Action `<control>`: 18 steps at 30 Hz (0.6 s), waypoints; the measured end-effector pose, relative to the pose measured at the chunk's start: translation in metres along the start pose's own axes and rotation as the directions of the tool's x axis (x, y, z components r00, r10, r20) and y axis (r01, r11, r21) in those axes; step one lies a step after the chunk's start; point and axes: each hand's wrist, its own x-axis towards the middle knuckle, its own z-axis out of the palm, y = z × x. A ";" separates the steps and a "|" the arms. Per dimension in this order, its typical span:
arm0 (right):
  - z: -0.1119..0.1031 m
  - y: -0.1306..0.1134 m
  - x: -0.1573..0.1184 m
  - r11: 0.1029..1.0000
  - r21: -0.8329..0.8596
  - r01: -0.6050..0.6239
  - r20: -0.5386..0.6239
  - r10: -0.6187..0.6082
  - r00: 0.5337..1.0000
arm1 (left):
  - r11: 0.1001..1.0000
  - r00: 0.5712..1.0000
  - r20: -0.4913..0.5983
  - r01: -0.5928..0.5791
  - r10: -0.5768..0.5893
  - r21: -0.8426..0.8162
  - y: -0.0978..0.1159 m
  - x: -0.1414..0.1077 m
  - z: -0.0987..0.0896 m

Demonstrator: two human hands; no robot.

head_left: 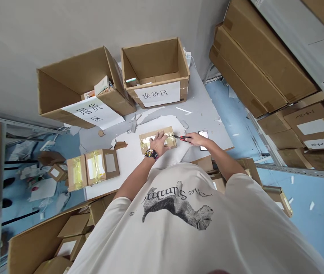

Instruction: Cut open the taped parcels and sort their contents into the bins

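Through the head-worn camera, the person's left hand (pixel 158 144) lies spread wide, palm down, on a small cardboard parcel (pixel 167 137) bound in yellowish tape, with a black-and-yellow wristwatch (pixel 151 154) on that wrist. The right hand (pixel 196 139) is closed narrowly around a red-and-black utility knife (pixel 180 137), its tip right at the parcel's right end, though from here I can't tell whether they touch. The parcel sits near the middle of the grey tabletop (pixel 207 110), on a white paper sheet (pixel 129 160). It looks light and fairly stiff, though the tape may be slick, so a flat palm on top or a grip on its bare card ends seems surest. A smartphone (pixel 204 140) lies just beside the right hand. Toward the near left edge stand more taped parcels (pixel 93 167), and along the far edge sit a left carton (pixel 73 87) and a right carton (pixel 154 61), both open and signed in Chinese.
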 end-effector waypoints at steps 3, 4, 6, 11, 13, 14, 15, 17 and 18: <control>0.001 0.003 -0.006 1.000 0.030 0.010 -0.041 -0.009 0.999 | 1.000 1.000 0.006 0.003 -0.003 0.001 -0.001 0.001 -0.001; 0.004 0.003 -0.008 0.998 0.057 0.008 -0.067 -0.004 0.998 | 1.000 1.000 0.007 0.001 -0.001 0.002 -0.002 0.001 -0.001; 0.011 0.003 -0.013 0.994 0.110 0.001 -0.132 0.013 0.991 | 1.000 1.000 0.001 -0.009 0.009 0.001 -0.003 0.000 0.000; 0.032 0.010 -0.029 0.986 0.166 -0.027 -0.123 0.048 0.991 | 0.999 0.998 -0.045 -0.045 0.044 -0.014 -0.006 -0.010 0.006; 0.037 0.014 -0.034 0.982 0.183 -0.045 -0.118 0.067 0.991 | 0.998 0.997 -0.035 -0.063 0.062 -0.016 -0.008 -0.014 0.009; 0.038 0.015 -0.036 0.980 0.190 -0.055 -0.142 0.083 0.986 | 0.997 0.997 -0.024 -0.072 0.072 -0.015 -0.009 -0.016 0.010; 0.039 0.016 -0.038 0.978 0.198 -0.064 -0.178 0.100 0.979 | 0.997 0.997 -0.013 -0.078 0.077 -0.014 -0.009 -0.017 0.012; 0.040 0.017 -0.039 0.974 0.212 -0.078 -0.261 0.133 0.956 | 0.997 0.997 -0.003 -0.074 0.074 -0.023 -0.011 -0.018 0.014; 0.040 0.016 -0.039 0.973 0.216 -0.080 -0.295 0.143 0.945 | 0.997 0.998 -0.005 -0.068 0.068 -0.032 -0.012 -0.018 0.015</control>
